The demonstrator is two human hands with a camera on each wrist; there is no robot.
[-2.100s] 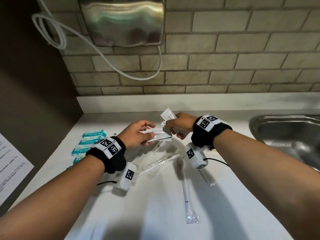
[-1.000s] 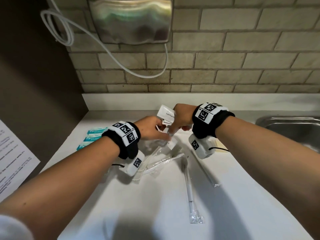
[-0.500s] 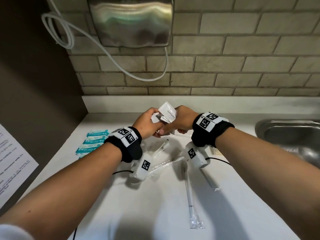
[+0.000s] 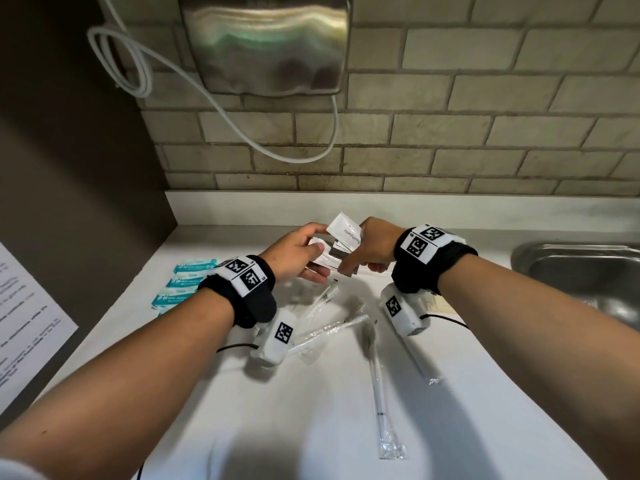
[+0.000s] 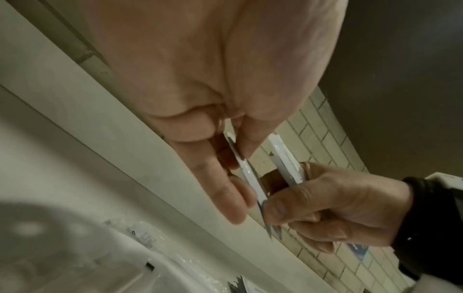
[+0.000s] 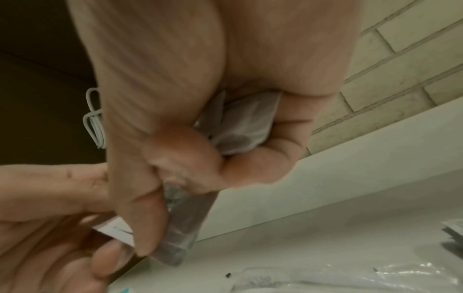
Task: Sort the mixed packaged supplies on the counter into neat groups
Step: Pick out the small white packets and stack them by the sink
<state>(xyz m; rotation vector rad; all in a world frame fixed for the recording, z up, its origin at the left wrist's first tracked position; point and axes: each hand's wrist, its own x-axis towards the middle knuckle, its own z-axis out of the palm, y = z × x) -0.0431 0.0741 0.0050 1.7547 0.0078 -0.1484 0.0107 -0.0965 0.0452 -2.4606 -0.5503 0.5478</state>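
Both hands meet above the back of the white counter (image 4: 311,427). My right hand (image 4: 349,265) grips a small fanned stack of white toothpaste sachets (image 4: 344,233); the same bundle (image 6: 245,123) shows in its curled fingers in the right wrist view. My left hand (image 4: 318,251) pinches one white sachet (image 5: 241,160) edge-on, thumb against fingers, right beside that stack. Several teal packets (image 4: 190,282) lie in a row at the left. Clear-wrapped toothbrushes (image 4: 379,393) lie loose under and in front of my wrists.
A steel sink (image 4: 581,268) is sunk in the counter at the right. A metal hand dryer (image 4: 266,43) with a looped white cable (image 4: 138,64) hangs on the brick wall. A printed sheet (image 4: 27,323) hangs at the left.
Both hands rose from the pile on the counter and came together. The sachet in my left hand now sits against the stack in my right hand.
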